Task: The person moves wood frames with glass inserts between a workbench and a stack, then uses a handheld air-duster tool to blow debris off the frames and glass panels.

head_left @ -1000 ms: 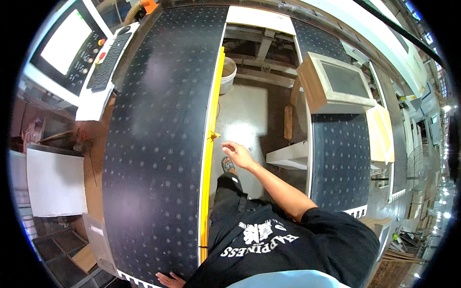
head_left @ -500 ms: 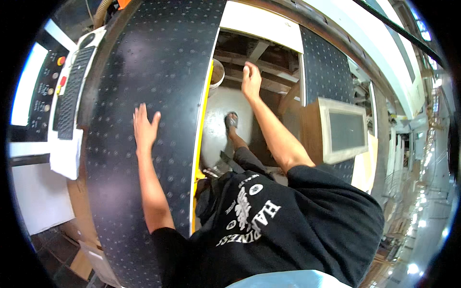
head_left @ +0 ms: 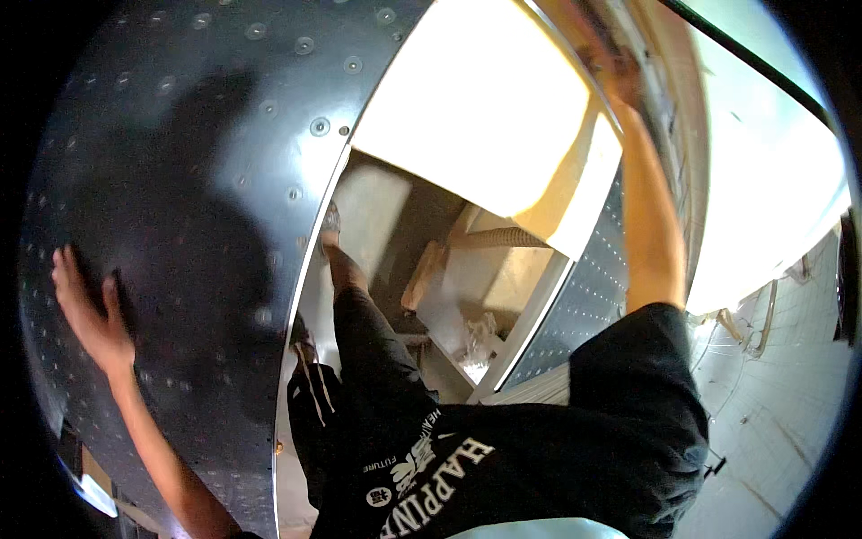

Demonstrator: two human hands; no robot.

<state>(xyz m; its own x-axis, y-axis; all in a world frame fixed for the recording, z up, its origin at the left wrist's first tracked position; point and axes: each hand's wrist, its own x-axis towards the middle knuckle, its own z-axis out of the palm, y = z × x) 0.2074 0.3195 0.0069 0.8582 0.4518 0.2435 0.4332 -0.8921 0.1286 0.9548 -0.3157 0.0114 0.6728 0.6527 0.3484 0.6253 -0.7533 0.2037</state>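
Fingers spread, my left hand point(head_left: 95, 328) rests on or just over the black tabletop point(head_left: 180, 305) dotted with small round fittings. It holds nothing. My right arm stretches far forward, and my right hand point(head_left: 620, 79) is at a brownish rail point(head_left: 588, 36) beyond a white panel point(head_left: 476, 90). That hand is dark and smeared by motion, so its fingers and anything in them cannot be made out.
I stand in a gap between the tabletop and a second black dotted surface point(head_left: 575, 292) on the right. A ribbed hose point(head_left: 503, 237) and a metal frame bar point(head_left: 523, 332) show beneath the white panel. A large white housing point(head_left: 763, 180) rises at the right.
My view has shifted forward and closer to the white panel. My right hand has gone from above the gap to the far rail; my left hand has stayed over the black tabletop.
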